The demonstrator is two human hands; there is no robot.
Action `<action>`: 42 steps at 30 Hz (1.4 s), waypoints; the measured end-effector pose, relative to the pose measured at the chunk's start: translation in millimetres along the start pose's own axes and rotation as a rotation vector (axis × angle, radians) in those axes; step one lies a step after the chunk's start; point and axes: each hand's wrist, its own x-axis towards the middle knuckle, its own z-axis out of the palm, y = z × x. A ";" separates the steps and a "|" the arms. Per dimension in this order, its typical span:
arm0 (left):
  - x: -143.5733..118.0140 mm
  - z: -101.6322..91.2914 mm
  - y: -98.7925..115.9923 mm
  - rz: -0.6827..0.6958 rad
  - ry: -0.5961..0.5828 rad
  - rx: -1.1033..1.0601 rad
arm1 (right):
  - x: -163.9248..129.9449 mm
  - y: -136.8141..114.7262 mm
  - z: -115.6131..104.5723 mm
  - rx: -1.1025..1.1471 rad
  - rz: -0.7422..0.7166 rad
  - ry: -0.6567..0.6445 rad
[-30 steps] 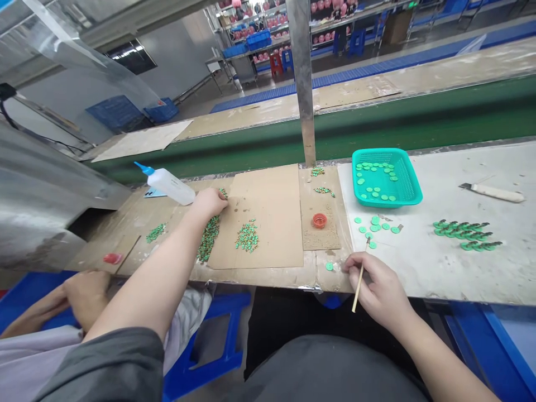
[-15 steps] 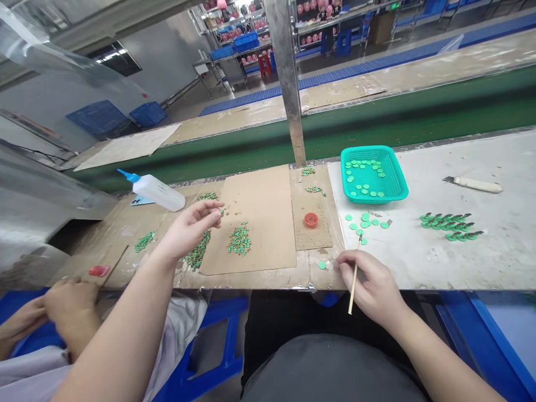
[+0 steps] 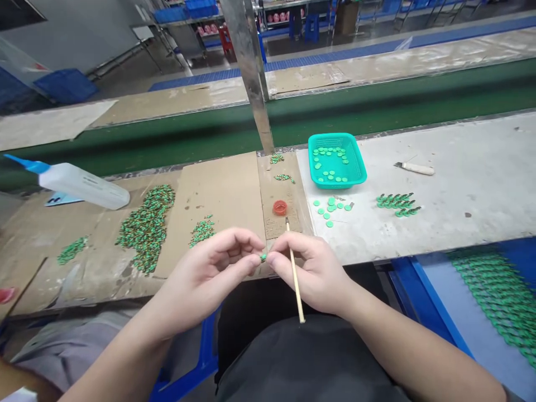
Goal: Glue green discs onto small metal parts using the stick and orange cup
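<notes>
My left hand (image 3: pixel 218 273) is closed, its thumb and forefinger pinching a tiny green piece (image 3: pixel 263 257). The fingertips of my right hand (image 3: pixel 318 271) meet it there; whether they also grip a part of the piece is hard to make out. A thin wooden-handled brush (image 3: pixel 296 285) with a dark tip lies in the grip of my right hand, tip pointing away from me. Just beyond the hands stands a small red cap-like dish (image 3: pixel 280 207). Loose green discs (image 3: pixel 331 204) lie right of it, and a pile of small green-and-brown pieces (image 3: pixel 202 230) lies to the left.
A teal basket (image 3: pixel 358 177) holds more discs. Right of it are a white-handled knife (image 3: pixel 416 168) and rows of green assembled pieces (image 3: pixel 396 202). A larger pile (image 3: pixel 146 226) and a white squeeze bottle (image 3: pixel 86 185) are on the left. A metal post (image 3: pixel 251 78) rises at the back.
My left hand has come right and nearer my body with the tiny piece. My right hand has moved left to meet it, still holding the brush. The view has shifted right and down.
</notes>
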 end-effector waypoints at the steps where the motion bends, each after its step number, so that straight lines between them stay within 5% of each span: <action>1: -0.9 4.0 -4.6 0.006 0.029 -0.054 | -1.9 0.6 -0.7 0.061 0.025 0.013; 7: -8.2 41.1 -39.4 0.048 0.224 -0.382 | -9.9 6.8 2.3 0.342 0.146 0.047; 14: -4.8 60.8 -60.0 0.046 0.279 -0.533 | -22.7 28.9 -6.7 0.251 0.129 0.082; 21: -13.2 41.6 -78.6 0.009 0.379 -0.119 | -41.4 44.0 -62.2 -0.412 -0.101 0.036; 30: 2.5 55.8 -98.7 0.096 0.257 0.337 | -22.6 56.0 -70.8 -0.392 -0.177 0.143; 42: 12.2 68.9 -111.3 0.162 0.220 0.435 | -18.0 64.1 -86.4 -0.458 -0.226 0.159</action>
